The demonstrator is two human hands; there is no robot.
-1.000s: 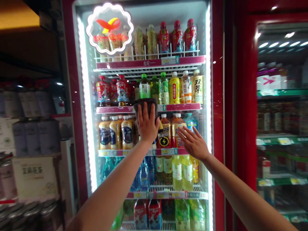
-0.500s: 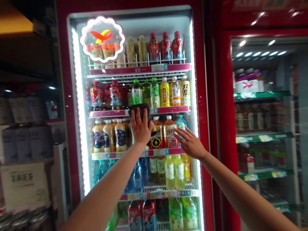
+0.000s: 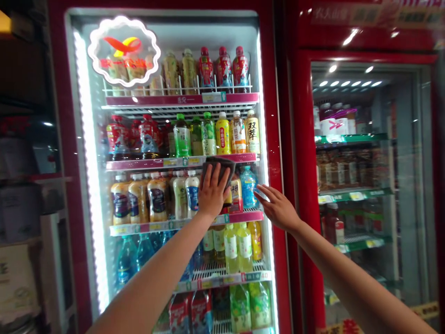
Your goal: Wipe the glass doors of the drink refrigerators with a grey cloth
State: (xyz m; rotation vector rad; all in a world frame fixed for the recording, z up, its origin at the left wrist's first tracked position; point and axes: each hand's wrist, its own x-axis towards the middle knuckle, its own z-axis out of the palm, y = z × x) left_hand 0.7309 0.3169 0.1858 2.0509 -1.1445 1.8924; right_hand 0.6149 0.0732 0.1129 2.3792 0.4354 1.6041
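In the head view a dark grey cloth (image 3: 229, 168) lies under my left hand (image 3: 212, 192), pressed flat against the glass door (image 3: 194, 30) of a lit drinks fridge. The fingers spread over the cloth, and a yellowish edge shows beside the palm. Near the door's right edge is my right hand (image 3: 278, 208), fingers stretched out with nothing in them; I cannot tell whether its fingertips touch the glass. Behind the glass, close to both hands, stand a blue bottle (image 3: 249, 188) and a white-and-blue bottle (image 3: 192, 192).
Several shelves of bottles fill the fridge, and a glowing round sign (image 3: 124, 52) sits at its upper left. To the right stands a second red-framed fridge (image 3: 306, 185) with stocked shelves. Stacked boxes (image 3: 19, 278) are in the dark area at left.
My left hand has moved right and slightly down across the glass with the cloth, uncovering bottles behind its earlier place. The whole view has shifted, bringing more of the right fridge in.
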